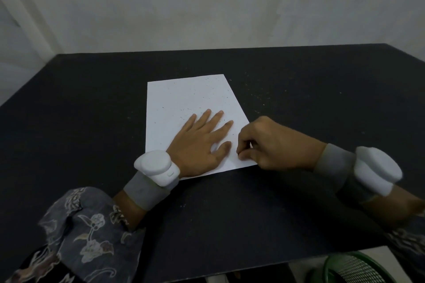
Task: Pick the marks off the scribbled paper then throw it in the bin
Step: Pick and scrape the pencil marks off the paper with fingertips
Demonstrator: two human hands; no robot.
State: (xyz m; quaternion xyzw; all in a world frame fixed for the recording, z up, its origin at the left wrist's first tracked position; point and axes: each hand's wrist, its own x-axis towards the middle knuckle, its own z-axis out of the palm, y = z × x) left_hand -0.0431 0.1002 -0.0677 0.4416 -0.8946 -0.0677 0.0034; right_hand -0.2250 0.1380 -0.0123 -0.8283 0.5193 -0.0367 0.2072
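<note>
White thin paper sheet [184,99] flat on black table [92,99], specks scattered. Left hand [202,142] pressing it, fingers straight. Right hand [264,145] fingertips pinching at near-right corner. Light, floppy, crumples easily; best gripped by an edge. Green mesh bin [354,269] below-right.

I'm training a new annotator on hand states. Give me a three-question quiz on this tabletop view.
1. True or false: the left hand lies flat with straight fingers on the white paper.
2. Where is the right hand working? A) the paper's far edge B) the paper's near right corner C) inside the bin
3. Fill in: the green mesh bin stands below the black table's near ____ corner.

Key: 1 true; 2 B; 3 right.
</note>
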